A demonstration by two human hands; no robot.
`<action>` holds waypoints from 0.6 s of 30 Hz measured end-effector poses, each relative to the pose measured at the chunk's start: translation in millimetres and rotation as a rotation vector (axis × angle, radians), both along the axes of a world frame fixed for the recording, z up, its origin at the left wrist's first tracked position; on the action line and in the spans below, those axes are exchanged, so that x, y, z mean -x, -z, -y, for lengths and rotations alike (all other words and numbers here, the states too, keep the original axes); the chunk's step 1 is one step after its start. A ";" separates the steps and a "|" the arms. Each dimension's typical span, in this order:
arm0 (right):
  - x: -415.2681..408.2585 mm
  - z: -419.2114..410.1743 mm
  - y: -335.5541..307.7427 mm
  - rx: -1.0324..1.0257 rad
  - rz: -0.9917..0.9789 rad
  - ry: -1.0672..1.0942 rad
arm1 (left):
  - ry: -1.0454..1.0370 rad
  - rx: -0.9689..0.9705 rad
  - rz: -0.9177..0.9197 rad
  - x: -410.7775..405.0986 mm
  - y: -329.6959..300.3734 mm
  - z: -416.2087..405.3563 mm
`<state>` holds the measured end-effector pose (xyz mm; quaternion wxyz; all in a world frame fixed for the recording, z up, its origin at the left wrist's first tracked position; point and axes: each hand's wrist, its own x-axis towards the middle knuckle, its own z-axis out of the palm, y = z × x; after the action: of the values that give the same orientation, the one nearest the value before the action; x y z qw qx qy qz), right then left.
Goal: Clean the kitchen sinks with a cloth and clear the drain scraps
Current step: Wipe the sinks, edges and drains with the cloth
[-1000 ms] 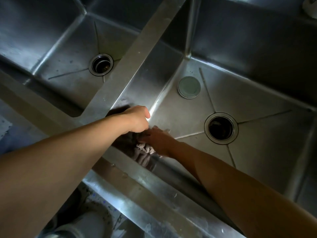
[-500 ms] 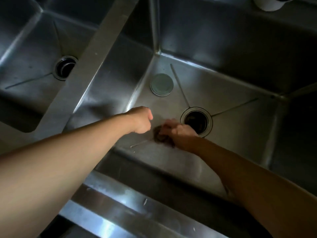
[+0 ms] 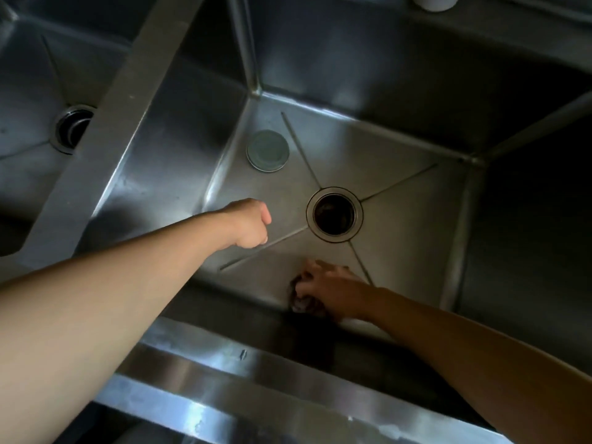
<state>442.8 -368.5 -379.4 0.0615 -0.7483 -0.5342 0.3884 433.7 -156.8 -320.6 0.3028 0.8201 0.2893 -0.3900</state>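
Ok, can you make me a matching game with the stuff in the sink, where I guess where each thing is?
Things:
1. dark crumpled cloth
2. round grey-green drain cover
3. open round metal drain
4. left hand

Places or states:
A. lying flat near the basin's far left corner
B. curled into a fist above the basin floor, holding nothing
C. in the middle of the basin floor
D. under the right hand, by the near wall

Pairs: 1-D, 2-A, 3-C, 4-B
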 end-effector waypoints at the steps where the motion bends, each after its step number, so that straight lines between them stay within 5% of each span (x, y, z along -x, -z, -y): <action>1: 4.3 6.9 -1.3 0.008 0.021 -0.051 | 0.012 0.009 -0.001 -2.2 0.2 5.0; 4: 2.6 21.1 -6.7 0.051 0.015 -0.037 | 0.057 0.022 0.000 -12.3 -0.2 20.9; 7: -26.3 25.8 -4.6 0.027 -0.072 0.296 | 0.087 0.018 0.023 -23.7 -1.0 33.7; 10: -61.2 38.2 2.0 0.039 0.103 0.493 | 0.114 0.011 0.027 -30.8 0.6 46.4; 13: -80.0 49.9 5.0 0.107 0.302 0.429 | 0.141 0.014 0.023 -33.2 2.7 56.7; 18: -48.0 82.3 8.3 0.235 0.180 0.202 | 0.176 0.046 0.019 -35.1 1.3 71.5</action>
<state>490.8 -450.8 -387.7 -0.0357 -0.8320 -0.4105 0.3715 468.9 -228.3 -321.9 0.2889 0.8388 0.2041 -0.4138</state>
